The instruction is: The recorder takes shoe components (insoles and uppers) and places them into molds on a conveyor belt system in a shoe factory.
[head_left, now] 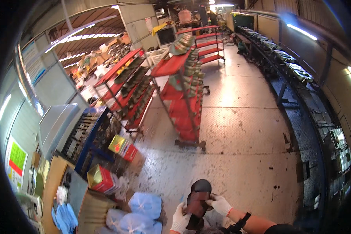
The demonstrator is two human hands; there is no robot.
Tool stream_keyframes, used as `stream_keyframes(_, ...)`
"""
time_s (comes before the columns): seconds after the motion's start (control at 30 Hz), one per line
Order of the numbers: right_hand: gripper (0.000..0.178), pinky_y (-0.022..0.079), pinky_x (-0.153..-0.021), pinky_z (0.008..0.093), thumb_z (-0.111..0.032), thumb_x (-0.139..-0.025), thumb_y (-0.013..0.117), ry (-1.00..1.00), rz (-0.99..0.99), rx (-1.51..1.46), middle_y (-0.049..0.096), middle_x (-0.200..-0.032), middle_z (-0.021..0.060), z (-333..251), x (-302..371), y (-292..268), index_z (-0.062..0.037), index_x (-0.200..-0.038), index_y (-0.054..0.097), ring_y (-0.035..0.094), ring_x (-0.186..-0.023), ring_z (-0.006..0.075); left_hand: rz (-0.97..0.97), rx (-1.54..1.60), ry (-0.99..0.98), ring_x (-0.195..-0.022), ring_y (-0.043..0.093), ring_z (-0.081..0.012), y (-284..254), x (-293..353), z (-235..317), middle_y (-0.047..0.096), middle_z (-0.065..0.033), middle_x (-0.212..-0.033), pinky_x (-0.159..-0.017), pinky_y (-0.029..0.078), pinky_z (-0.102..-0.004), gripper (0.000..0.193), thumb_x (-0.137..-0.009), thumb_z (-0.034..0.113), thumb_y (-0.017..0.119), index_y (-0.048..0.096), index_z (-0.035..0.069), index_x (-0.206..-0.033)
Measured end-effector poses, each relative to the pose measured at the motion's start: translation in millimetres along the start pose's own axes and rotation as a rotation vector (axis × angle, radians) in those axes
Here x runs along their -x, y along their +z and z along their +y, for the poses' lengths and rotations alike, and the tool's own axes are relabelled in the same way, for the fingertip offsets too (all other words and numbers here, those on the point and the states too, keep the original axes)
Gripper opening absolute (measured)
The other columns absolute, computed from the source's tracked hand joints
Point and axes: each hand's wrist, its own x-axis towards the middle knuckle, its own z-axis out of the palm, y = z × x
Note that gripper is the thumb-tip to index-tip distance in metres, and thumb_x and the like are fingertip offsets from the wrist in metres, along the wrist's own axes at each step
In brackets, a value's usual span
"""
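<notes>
A dark brown and black shoe sole [200,197] is held up between my two hands at the bottom of the head view. My left hand [180,218], in a white glove, grips its left edge near the lower part. On the other side, my right hand [220,205], also gloved in white, pinches the edge with thumb and fingers. The sole's lower end runs down toward the frame's bottom and is partly hidden. A dark strap [240,222] crosses my right forearm.
Red shelf racks [171,66] loaded with greenish pieces stand ahead. A long conveyor line [319,117] with metal moulds runs down the right. At left are red-and-yellow tins [101,178], light-blue plastic bags [145,204], blue gloves [64,218] and a blue-framed bench [90,136].
</notes>
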Motion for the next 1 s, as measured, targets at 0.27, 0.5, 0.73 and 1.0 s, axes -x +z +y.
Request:
stream_keyframes(0.27, 0.041, 0.048, -0.1, 0.0351, -0.023, -0.097, 0.061, -0.069, -0.032, 0.291, 0.069, -0.125, 0.0156, -115.9, -184.4, -213.2, 0.0036, -0.128, 0.063, 0.064, -0.113, 0.0229, -0.182, 0.183, 0.108, -0.11, 0.066, -0.0275, 141.0, -295.8, 110.4, 0.071, -0.016, -0.113, -0.097, 0.051, -0.037, 0.039, -0.09, 0.014, 0.065, 0.062, 0.001, -0.128)
stream_keyframes(0.5, 0.035, 0.053, -0.094, 0.0353, -0.022, -0.096, 0.061, -0.041, 0.284, -0.15, 0.071, -0.116, 0.0138, -343.7, -292.9, -397.3, 0.0064, -0.116, 0.065, 0.067, -0.108, 0.0253, -0.343, -0.301, 0.476, -0.113, 0.062, -0.0418, 276.0, -537.7, 352.6, 0.065, -0.0226, -0.119, -0.097, 0.05, -0.0451, 0.047, -0.078, 0.002, 0.056, 0.058, 0.005, -0.124)
stream_keyframes(0.73, 0.038, 0.055, -0.085, 0.0349, -0.024, -0.094, 0.063, -0.271, 0.461, 0.377, 0.07, -0.106, 0.0258, -528.2, -516.2, -546.0, 0.0062, -0.117, 0.065, 0.069, -0.098, 0.0367, -0.175, -0.27, 0.439, -0.1, 0.067, -0.0405, 352.6, -750.2, 512.1, 0.069, -0.0217, -0.103, -0.087, 0.053, -0.0449, 0.032, -0.087, 0.01, 0.066, 0.06, 0.006, -0.118)
stream_keyframes(1.0, 0.036, 0.049, -0.076, 0.0327, -0.028, -0.099, 0.059, -0.377, 0.305, 0.305, 0.067, -0.095, 0.0106, -730.5, -819.6, -684.4, 0.0067, -0.107, 0.064, 0.061, -0.084, 0.0166, -0.25, 0.112, 0.2, -0.098, 0.069, -0.027, 430.0, -1088.7, 606.6, 0.072, -0.0158, -0.104, -0.089, 0.054, -0.0394, 0.031, -0.089, 0.019, 0.07, 0.064, 0.004, -0.116)
